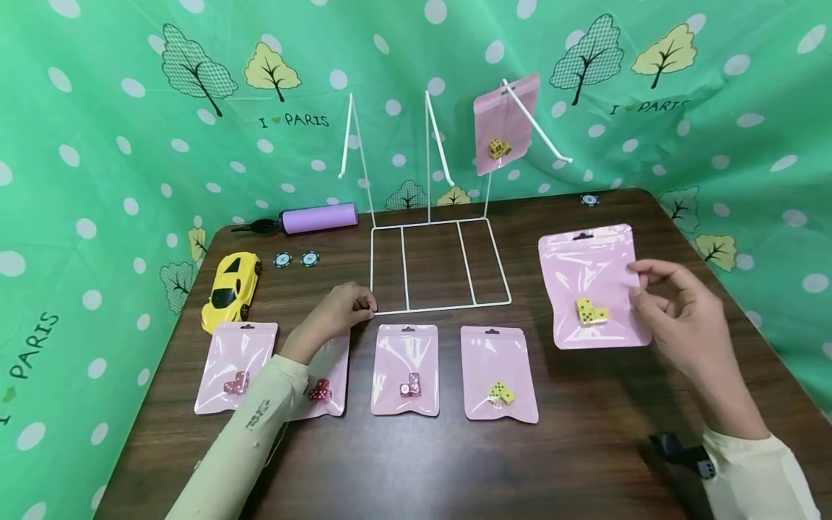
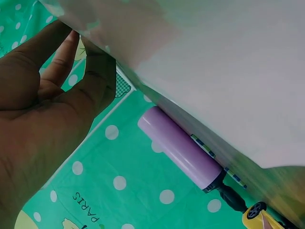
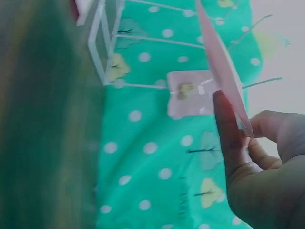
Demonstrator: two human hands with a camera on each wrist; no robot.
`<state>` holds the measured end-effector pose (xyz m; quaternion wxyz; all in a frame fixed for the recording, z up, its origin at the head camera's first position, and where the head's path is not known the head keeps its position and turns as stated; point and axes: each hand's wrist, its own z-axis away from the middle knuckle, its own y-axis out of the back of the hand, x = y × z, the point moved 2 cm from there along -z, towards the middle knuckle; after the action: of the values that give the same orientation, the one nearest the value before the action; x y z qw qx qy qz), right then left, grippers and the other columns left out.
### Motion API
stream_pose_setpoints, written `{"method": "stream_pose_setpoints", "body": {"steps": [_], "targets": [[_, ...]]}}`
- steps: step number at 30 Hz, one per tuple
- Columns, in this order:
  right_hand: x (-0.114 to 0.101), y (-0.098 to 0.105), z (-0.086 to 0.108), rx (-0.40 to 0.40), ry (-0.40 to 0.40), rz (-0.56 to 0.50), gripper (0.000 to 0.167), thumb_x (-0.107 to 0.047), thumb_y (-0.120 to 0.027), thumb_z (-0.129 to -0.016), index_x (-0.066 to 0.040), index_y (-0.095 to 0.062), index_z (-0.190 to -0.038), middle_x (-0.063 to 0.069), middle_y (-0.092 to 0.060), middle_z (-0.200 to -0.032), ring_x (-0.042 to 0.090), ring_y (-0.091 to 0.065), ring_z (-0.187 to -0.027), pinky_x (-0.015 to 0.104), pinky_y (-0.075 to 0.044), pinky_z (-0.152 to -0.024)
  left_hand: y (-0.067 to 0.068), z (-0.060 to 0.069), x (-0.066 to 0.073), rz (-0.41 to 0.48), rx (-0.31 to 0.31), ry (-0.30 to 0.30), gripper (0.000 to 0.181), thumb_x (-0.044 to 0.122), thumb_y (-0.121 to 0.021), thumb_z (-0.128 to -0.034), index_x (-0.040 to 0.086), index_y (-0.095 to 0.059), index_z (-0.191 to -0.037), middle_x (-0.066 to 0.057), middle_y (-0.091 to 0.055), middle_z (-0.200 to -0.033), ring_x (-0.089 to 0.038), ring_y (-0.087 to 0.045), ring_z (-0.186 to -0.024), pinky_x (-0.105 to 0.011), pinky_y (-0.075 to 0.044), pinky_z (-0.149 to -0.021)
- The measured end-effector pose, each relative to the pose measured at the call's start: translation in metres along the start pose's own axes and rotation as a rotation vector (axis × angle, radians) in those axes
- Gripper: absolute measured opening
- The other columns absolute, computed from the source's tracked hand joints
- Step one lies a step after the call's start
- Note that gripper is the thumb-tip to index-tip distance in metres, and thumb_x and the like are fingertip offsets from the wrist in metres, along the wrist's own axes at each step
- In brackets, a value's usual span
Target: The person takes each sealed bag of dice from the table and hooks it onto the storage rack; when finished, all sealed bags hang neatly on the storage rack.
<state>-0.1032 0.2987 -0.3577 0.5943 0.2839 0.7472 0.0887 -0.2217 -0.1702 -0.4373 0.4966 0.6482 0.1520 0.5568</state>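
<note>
My right hand [image 1: 682, 318] pinches a pink zip pouch [image 1: 588, 271] by its right edge, holding it up above the table with yellow dice showing through. Edge-on in the right wrist view, the same pouch [image 3: 224, 71] sits between thumb and fingers. My left hand [image 1: 338, 314] grips the front left corner of a white wire display rack [image 1: 442, 310]; a pale pouch surface [image 2: 214, 86] hides its fingertips in the left wrist view. Another pink pouch [image 1: 503, 115] with yellow dice hangs on the rack's right hook [image 1: 546, 133]. The left hook [image 1: 346, 141] and middle hook [image 1: 438, 141] are bare.
Along the front lie pink pouches: two with red dice [image 1: 236, 361] [image 1: 331, 368], one with pinkish dice [image 1: 406, 361], one with yellow dice [image 1: 497, 361]. A yellow toy car [image 1: 232, 289], purple hand pump [image 1: 318, 218] and poker chips [image 1: 310, 258] sit left; another chip [image 1: 589, 199] lies back right.
</note>
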Motion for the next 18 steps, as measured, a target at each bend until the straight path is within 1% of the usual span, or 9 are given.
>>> {"method": "stream_pose_setpoints", "body": {"steps": [1,2,5,7,9,10,12,14,18], "targets": [[-0.006,0.001,-0.001,0.017,0.008,-0.033,0.038,0.005,-0.063,-0.103,-0.022,-0.068,-0.13,-0.006,-0.053,-0.108,0.004,-0.046,-0.055,0.024,-0.034,-0.041,0.0,0.0,0.0,-0.002,-0.001,0.001,0.007,0.001,-0.075,-0.1002,0.005,-0.073,-0.095,-0.008,-0.067,-0.094,-0.023,-0.062,-0.094,-0.039,-0.054,-0.085],[-0.012,0.001,-0.002,0.034,0.021,-0.076,0.038,0.006,-0.063,-0.103,-0.02,-0.069,-0.131,-0.004,-0.053,-0.109,0.005,-0.045,-0.054,0.025,-0.032,-0.04,0.0,-0.001,0.0,-0.002,0.0,0.0,0.008,0.001,-0.075,-0.1,0.006,-0.072,-0.094,-0.008,-0.067,-0.094,-0.023,-0.062,-0.093,-0.039,-0.054,-0.085],[-0.03,0.002,-0.006,0.085,0.078,-0.218,0.037,0.009,-0.064,-0.101,-0.01,-0.071,-0.131,0.003,-0.056,-0.109,0.008,-0.048,-0.057,0.022,-0.036,-0.042,-0.001,-0.001,-0.001,0.006,0.004,0.003,0.011,0.0,-0.075,-0.0993,0.007,-0.072,-0.092,-0.009,-0.067,-0.094,-0.023,-0.062,-0.093,-0.039,-0.054,-0.085],[-0.041,0.002,-0.009,0.102,0.141,-0.323,0.036,0.013,-0.065,-0.098,-0.002,-0.071,-0.131,0.007,-0.057,-0.108,0.01,-0.051,-0.061,0.018,-0.039,-0.045,-0.002,-0.001,0.0,0.009,0.01,0.006,0.012,-0.001,-0.075,-0.0988,0.007,-0.071,-0.092,-0.009,-0.067,-0.094,-0.023,-0.062,-0.093,-0.04,-0.054,-0.085],[-0.05,0.001,-0.011,0.103,0.212,-0.423,0.037,0.016,-0.064,-0.096,0.003,-0.071,-0.13,0.01,-0.059,-0.109,0.012,-0.056,-0.067,0.013,-0.045,-0.05,-0.002,-0.001,0.0,0.009,0.018,0.006,0.013,-0.002,-0.076,-0.0982,0.008,-0.071,-0.091,-0.008,-0.067,-0.093,-0.023,-0.063,-0.092,-0.04,-0.055,-0.085],[-0.054,0.0,-0.012,0.103,0.25,-0.437,0.037,0.016,-0.065,-0.096,0.005,-0.07,-0.131,0.01,-0.059,-0.11,0.013,-0.057,-0.069,0.012,-0.047,-0.052,-0.002,-0.001,0.0,0.009,0.021,0.002,0.012,-0.002,-0.076,-0.0981,0.007,-0.071,-0.091,-0.008,-0.068,-0.092,-0.023,-0.063,-0.092,-0.04,-0.055,-0.085],[-0.062,-0.003,-0.014,0.093,0.307,-0.507,0.037,0.017,-0.065,-0.095,0.009,-0.069,-0.131,0.012,-0.06,-0.111,0.014,-0.06,-0.073,0.011,-0.05,-0.057,-0.002,-0.001,0.0,0.013,0.026,-0.002,0.013,-0.002,-0.076,-0.0978,0.008,-0.071,-0.09,-0.008,-0.068,-0.091,-0.024,-0.063,-0.091,-0.04,-0.055,-0.084],[-0.069,-0.006,-0.015,0.09,0.351,-0.523,0.037,0.017,-0.065,-0.095,0.01,-0.068,-0.131,0.013,-0.061,-0.111,0.014,-0.062,-0.075,0.012,-0.054,-0.061,-0.001,-0.001,0.0,0.017,0.026,-0.009,0.014,-0.002,-0.076,-0.0976,0.008,-0.071,-0.09,-0.008,-0.069,-0.09,-0.024,-0.064,-0.091,-0.041,-0.055,-0.084],[-0.079,-0.012,-0.019,0.086,0.359,-0.59,0.036,0.018,-0.065,-0.094,0.011,-0.068,-0.13,0.015,-0.061,-0.111,0.016,-0.064,-0.075,0.015,-0.058,-0.066,0.0,0.0,0.002,0.008,0.022,-0.01,0.012,-0.002,-0.076,-0.0979,0.006,-0.071,-0.091,-0.008,-0.069,-0.09,-0.023,-0.064,-0.091,-0.04,-0.055,-0.084]]}}
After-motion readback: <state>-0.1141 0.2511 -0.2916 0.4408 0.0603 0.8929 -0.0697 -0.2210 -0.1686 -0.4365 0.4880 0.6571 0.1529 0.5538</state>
